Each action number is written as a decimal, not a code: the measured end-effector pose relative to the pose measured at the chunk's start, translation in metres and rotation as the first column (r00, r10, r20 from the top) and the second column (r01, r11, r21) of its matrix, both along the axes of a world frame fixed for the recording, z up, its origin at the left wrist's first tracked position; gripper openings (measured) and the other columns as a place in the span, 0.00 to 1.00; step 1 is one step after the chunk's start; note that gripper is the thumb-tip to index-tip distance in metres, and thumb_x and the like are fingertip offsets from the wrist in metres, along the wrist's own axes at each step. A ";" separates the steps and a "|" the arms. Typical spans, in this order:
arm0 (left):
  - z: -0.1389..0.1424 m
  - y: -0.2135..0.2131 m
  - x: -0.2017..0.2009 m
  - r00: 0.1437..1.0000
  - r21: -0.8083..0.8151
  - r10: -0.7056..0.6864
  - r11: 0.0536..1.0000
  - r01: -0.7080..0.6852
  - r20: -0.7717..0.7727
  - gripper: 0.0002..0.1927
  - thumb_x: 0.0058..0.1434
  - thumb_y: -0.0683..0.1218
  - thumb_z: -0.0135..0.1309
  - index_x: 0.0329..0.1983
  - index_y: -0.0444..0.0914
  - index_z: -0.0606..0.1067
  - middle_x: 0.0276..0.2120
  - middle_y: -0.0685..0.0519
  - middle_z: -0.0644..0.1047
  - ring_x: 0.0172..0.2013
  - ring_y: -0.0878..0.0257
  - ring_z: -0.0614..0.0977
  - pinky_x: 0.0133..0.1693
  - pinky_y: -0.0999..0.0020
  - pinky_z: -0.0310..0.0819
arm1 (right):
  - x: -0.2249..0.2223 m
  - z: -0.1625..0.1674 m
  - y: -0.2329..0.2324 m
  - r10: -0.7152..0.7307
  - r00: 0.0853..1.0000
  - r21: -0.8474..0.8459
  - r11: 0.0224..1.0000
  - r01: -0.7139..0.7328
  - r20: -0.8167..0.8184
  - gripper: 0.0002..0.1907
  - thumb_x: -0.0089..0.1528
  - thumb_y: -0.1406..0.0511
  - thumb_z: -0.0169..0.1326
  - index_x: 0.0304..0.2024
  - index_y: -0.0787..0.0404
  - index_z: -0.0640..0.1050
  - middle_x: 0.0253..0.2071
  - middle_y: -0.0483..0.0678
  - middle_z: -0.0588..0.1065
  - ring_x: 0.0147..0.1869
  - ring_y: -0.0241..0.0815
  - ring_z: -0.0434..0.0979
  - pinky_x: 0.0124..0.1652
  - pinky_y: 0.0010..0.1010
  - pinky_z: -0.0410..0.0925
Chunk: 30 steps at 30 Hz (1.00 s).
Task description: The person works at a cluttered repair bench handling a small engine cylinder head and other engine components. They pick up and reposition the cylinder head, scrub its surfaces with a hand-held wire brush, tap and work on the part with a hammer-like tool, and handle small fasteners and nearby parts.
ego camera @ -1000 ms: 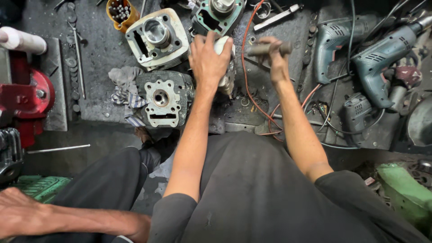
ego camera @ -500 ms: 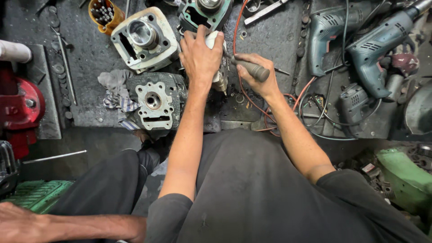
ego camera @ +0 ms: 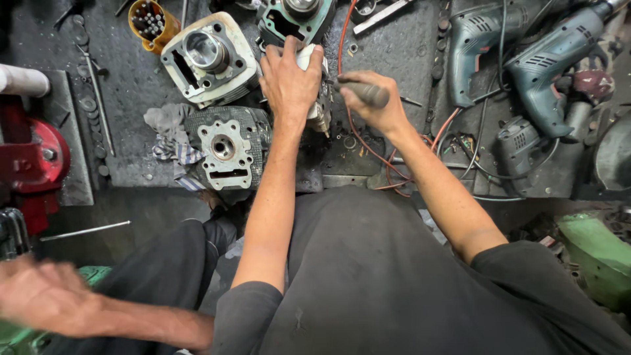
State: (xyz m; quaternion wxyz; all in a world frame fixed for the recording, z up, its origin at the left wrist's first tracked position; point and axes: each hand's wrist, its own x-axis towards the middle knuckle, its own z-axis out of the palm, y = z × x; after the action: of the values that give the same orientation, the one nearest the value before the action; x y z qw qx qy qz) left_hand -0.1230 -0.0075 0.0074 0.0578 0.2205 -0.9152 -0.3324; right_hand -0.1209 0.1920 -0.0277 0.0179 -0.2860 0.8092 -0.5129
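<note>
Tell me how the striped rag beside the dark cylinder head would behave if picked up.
The striped rag lies crumpled in loose folds, so it would probably hang limp and weigh little. It sits against the dark cylinder head, perhaps partly tucked beneath, so it might snag. It looks grimy, possibly oily and a bit slick.

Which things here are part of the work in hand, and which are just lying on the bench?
In hand:
left hand pressing on a small metal part with a white piece on top
right hand gripping a dark tool handle

Lying about:
two cylinder blocks
cylinder head
rag
yellow cup of bits
power drills
red vise
</note>
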 end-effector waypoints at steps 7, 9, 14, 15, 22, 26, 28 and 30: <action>-0.007 0.000 0.003 1.000 -0.044 0.003 0.999 -0.004 -0.022 0.23 0.60 0.64 0.56 0.48 0.45 0.78 0.47 0.44 0.74 0.53 0.44 0.74 0.51 0.43 0.68 | 0.014 0.027 -0.013 -0.124 0.856 -0.066 0.981 0.180 0.503 0.11 0.67 0.63 0.61 0.50 0.62 0.81 0.35 0.41 0.77 0.38 0.29 0.74 0.39 0.27 0.70; -0.011 0.001 0.003 0.999 -0.091 -0.015 0.996 0.011 -0.044 0.24 0.61 0.65 0.57 0.48 0.44 0.78 0.46 0.43 0.75 0.53 0.43 0.74 0.49 0.42 0.69 | 0.015 0.032 -0.014 -0.189 0.724 -0.082 0.943 0.322 0.663 0.13 0.64 0.61 0.61 0.48 0.61 0.80 0.33 0.40 0.77 0.35 0.28 0.74 0.35 0.27 0.72; -0.018 -0.003 0.007 0.993 -0.145 -0.053 0.989 0.038 -0.104 0.26 0.63 0.65 0.59 0.50 0.40 0.77 0.46 0.40 0.75 0.51 0.40 0.75 0.48 0.44 0.69 | 0.017 0.030 -0.001 -0.067 0.943 -0.116 0.987 0.110 0.325 0.13 0.65 0.61 0.64 0.44 0.64 0.81 0.38 0.46 0.80 0.42 0.30 0.76 0.43 0.26 0.72; -0.018 -0.003 0.011 0.984 -0.105 -0.069 0.993 0.052 -0.161 0.24 0.63 0.63 0.60 0.49 0.41 0.77 0.47 0.40 0.75 0.52 0.40 0.74 0.50 0.45 0.69 | 0.006 0.028 0.008 -0.205 0.876 -0.106 0.955 0.276 0.437 0.13 0.64 0.61 0.63 0.42 0.64 0.80 0.37 0.49 0.80 0.38 0.34 0.75 0.40 0.29 0.70; -0.014 -0.001 0.027 0.973 0.035 -0.059 0.997 0.068 -0.225 0.19 0.64 0.59 0.61 0.48 0.41 0.78 0.47 0.42 0.75 0.53 0.41 0.74 0.54 0.48 0.67 | -0.061 0.032 0.088 0.045 0.478 -0.384 0.664 0.642 0.877 0.19 0.62 0.55 0.58 0.49 0.59 0.75 0.44 0.53 0.81 0.41 0.44 0.80 0.44 0.38 0.75; -0.009 0.000 0.026 0.975 0.032 -0.050 0.998 0.059 -0.216 0.19 0.63 0.59 0.61 0.47 0.41 0.78 0.47 0.42 0.75 0.52 0.41 0.75 0.54 0.48 0.67 | -0.039 0.029 0.097 -0.467 0.883 0.159 0.877 0.454 0.049 0.27 0.67 0.53 0.63 0.61 0.61 0.75 0.52 0.55 0.80 0.53 0.49 0.82 0.53 0.44 0.74; -0.008 0.001 0.025 0.972 0.036 -0.047 0.998 0.056 -0.229 0.19 0.62 0.59 0.60 0.46 0.42 0.78 0.46 0.42 0.75 0.52 0.42 0.75 0.54 0.48 0.67 | -0.028 0.026 0.108 -0.516 0.546 0.396 0.379 0.836 -0.659 0.41 0.53 0.50 0.64 0.62 0.56 0.62 0.54 0.59 0.73 0.50 0.60 0.79 0.45 0.51 0.69; -0.008 0.000 0.026 0.967 0.019 -0.041 0.999 0.047 -0.251 0.19 0.62 0.59 0.60 0.46 0.42 0.78 0.47 0.43 0.76 0.53 0.42 0.75 0.55 0.49 0.68 | -0.028 0.021 0.116 -0.642 0.569 0.453 0.360 0.815 -0.514 0.53 0.54 0.51 0.65 0.72 0.62 0.52 0.56 0.64 0.68 0.54 0.69 0.77 0.50 0.54 0.71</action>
State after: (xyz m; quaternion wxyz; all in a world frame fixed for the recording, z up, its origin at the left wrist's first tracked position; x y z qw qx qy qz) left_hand -0.0969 -0.0073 -0.0003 0.1629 0.1571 -0.9009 -0.3703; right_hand -0.1490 0.3076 -0.0072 -0.2169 0.0705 0.9674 -0.1100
